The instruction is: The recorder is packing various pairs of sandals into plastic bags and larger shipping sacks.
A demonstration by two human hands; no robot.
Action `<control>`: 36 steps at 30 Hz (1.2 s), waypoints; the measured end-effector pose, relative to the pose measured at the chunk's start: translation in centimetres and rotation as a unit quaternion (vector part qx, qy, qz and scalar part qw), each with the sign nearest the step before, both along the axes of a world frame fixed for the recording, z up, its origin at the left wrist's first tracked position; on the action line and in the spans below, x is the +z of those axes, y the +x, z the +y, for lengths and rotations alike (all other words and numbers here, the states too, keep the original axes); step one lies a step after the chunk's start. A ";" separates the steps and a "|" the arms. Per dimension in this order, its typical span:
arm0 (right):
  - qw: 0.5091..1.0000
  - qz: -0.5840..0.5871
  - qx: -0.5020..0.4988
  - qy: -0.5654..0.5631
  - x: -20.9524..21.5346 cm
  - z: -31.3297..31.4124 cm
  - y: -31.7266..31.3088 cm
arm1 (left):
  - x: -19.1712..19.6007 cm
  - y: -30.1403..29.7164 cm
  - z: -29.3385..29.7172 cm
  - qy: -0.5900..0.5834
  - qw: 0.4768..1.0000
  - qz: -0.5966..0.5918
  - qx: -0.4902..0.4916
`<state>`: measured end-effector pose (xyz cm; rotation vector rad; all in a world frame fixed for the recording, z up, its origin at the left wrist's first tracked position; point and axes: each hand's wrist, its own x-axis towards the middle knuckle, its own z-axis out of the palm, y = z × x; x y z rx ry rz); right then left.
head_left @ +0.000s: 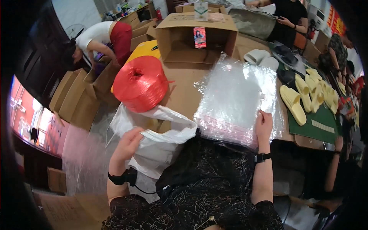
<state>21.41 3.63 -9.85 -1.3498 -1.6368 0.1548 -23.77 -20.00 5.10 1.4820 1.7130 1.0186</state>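
Note:
At the left, my left hand [128, 145] has its fingers closed on the rim of a white woven sack [163, 151], whose mouth gapes upward; something brownish shows inside. Over the right part of a stack of clear plastic bags [235, 97], my right hand [264, 124] is closed in a pinch on the clear film. The bags lie flat on the table, with pinkish edges toward me. Just beyond the sack's mouth sits a large roll of red plastic twine [140, 84].
An open cardboard box [197, 25] stands at the table's far side. Pale yellow slippers [292, 104] rest on a green mat [316, 132] at right, near white slippers [257, 56]. A person [97, 40] bends over cartons [78, 96] at left; other people are at far right.

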 end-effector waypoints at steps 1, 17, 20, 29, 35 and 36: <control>1.000 0.000 0.013 -0.003 0.0 0.1 -0.4 | 1.3 1.5 -0.8 -0.029 0.998 0.031 -0.048; 0.999 0.017 -0.030 -0.027 0.0 0.4 -0.2 | 3.3 14.6 12.8 0.079 0.876 0.239 -0.412; 0.998 0.031 -0.018 -0.044 0.1 0.1 -0.4 | -0.8 18.5 18.5 0.162 0.852 0.299 -0.397; 0.974 0.194 0.010 -0.120 0.7 -0.2 1.1 | -12.0 23.5 27.7 0.176 0.887 0.323 -0.280; 0.850 0.482 0.163 -0.135 0.8 -0.3 5.6 | -13.0 23.6 27.5 0.209 0.885 0.327 -0.256; 0.860 0.473 0.136 -0.131 1.2 -1.1 6.4 | -12.9 23.6 27.4 0.199 0.893 0.316 -0.250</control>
